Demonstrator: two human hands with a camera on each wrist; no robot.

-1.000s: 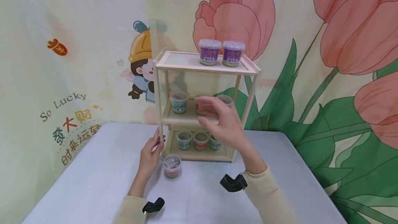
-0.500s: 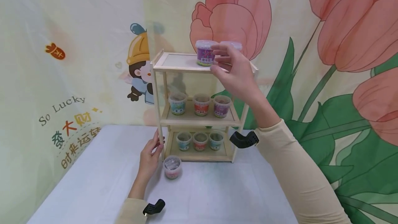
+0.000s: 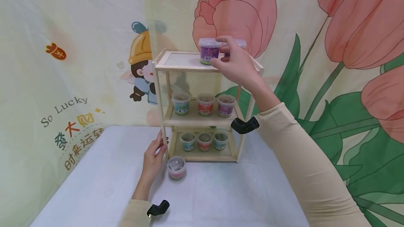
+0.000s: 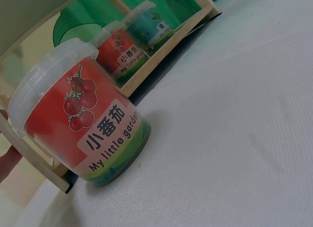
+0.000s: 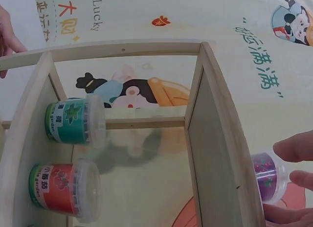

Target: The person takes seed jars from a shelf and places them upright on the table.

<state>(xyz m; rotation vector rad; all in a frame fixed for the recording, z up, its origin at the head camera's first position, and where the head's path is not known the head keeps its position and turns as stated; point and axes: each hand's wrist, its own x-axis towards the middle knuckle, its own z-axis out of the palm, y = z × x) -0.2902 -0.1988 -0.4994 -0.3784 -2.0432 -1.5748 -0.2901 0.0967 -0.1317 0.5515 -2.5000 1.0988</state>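
A three-tier wooden shelf (image 3: 183,122) stands on a white-covered table. My left hand (image 3: 153,158) holds its front left post (image 3: 160,104), thumb in front and fingertips showing behind. Just right of that hand is a lidded tomato cup (image 4: 80,114), upright on the table. On the top tier are two purple lidded cups. My right hand (image 3: 235,60), fingers bent and spread apart, is at the left purple cup (image 3: 208,51). It covers most of the right purple cup (image 3: 241,43). In the right wrist view, thumb and fingers are close around one purple cup's lid (image 5: 281,175); contact is unclear.
The middle tier carries a teal cup (image 3: 181,105), a red cup (image 3: 205,106) and a purple cup (image 3: 226,107). Below are two blue-green cups (image 3: 188,142) (image 3: 220,141) with a red cup (image 3: 204,143) between them. A patterned cloth (image 3: 94,62) hangs behind the shelf.
My right hand has risen from in front of the middle tier to the purple cups on top, and lately drawn slightly closer to them. My left hand stays on the post.
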